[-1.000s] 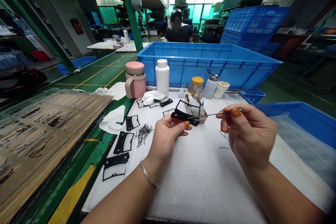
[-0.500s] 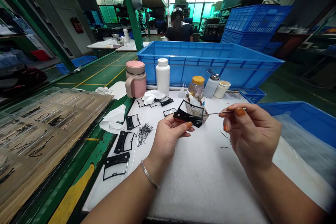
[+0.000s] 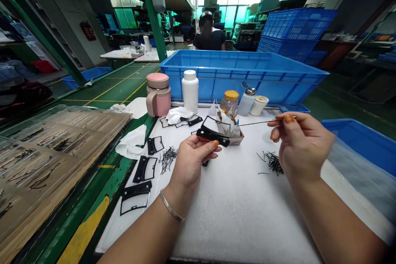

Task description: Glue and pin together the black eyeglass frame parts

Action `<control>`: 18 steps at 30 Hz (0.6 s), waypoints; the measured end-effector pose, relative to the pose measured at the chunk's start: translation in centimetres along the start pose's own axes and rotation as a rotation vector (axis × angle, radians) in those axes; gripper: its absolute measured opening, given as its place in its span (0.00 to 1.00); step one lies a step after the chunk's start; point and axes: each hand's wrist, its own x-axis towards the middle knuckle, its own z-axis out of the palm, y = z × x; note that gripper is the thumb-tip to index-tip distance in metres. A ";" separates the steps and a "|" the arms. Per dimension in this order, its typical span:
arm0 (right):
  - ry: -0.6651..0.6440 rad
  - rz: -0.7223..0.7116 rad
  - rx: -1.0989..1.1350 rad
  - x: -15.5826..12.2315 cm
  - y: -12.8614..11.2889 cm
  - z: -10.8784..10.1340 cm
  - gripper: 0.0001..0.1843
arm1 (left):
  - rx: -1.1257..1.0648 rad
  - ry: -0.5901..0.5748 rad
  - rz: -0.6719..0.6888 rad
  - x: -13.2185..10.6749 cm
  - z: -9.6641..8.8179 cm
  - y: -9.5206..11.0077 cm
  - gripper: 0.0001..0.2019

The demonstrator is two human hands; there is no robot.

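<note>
My right hand (image 3: pixel 305 146) pinches a thin metal rod (image 3: pixel 260 122) firmly between thumb and fingertip, its tip just beside the black plastic frame (image 3: pixel 213 135) that my left hand (image 3: pixel 193 161) holds clasped steady above the white foam-covered counter (image 3: pixel 235 222).

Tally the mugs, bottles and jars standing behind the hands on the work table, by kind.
Mugs: 1, pink-lidded mug
Bottles: 2, white plastic bottle, dispenser bottle
Jars: 2, yellow-lidded jar, low white jar
Total: 5
</note>
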 end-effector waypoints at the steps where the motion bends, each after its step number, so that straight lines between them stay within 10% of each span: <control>1: -0.021 -0.016 -0.045 0.0 0.2 0.0 0.08 | -0.020 0.025 0.013 0.0 -0.1 0.2 0.12; 18: -0.399 -0.163 -0.581 0.1 2.3 2.1 0.09 | 0.041 0.042 0.102 0.0 -0.2 0.4 0.11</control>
